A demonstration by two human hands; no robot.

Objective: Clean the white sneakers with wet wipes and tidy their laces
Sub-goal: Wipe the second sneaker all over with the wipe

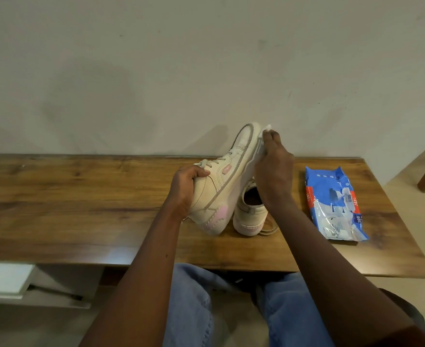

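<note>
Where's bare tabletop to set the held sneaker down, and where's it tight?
Largest free patch: the brown wooden table left of the left hand, wall side to front edge. Smaller strip: between the blue-and-white wet wipes pack and the front edge. Crowded centre: held cream sneaker, second cream sneaker, right hand with white wipe.

On the table, one sneaker is tilted at frame centre, the other sneaker is set just right, the wipes pack farther right.

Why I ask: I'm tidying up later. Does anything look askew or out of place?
The sneaker standing on the table has loose laces trailing beside its heel onto the wood. The other sneaker is tilted only because the left hand holds it up.
</note>
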